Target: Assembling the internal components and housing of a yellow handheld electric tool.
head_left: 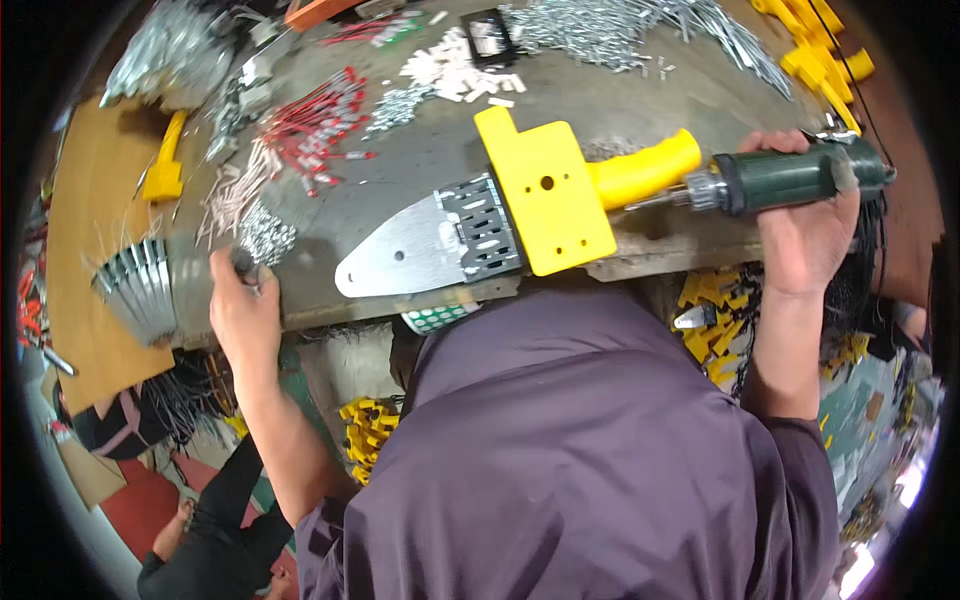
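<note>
My right hand (808,235) is wrapped round a dark green electric screwdriver (785,180), whose bit points left toward a yellow pistol-shaped plastic housing (548,200). That housing carries a tapered silver metal plate (405,250) with a slotted dark bracket, and lies across the near part of the bench. At the left, my left hand (245,310) has its thumb and fingers pinched together at the edge of a small pile of screws (267,235). What sits between those fingertips is too small to make out.
Red-tipped wires (320,120), white sleeves (455,65) and heaps of metal parts (580,35) cover the far bench (420,150). Silver plates (140,290) stand at the left. Yellow housings (810,40) lie far right; more are below the bench. Another person (215,535) sits lower left.
</note>
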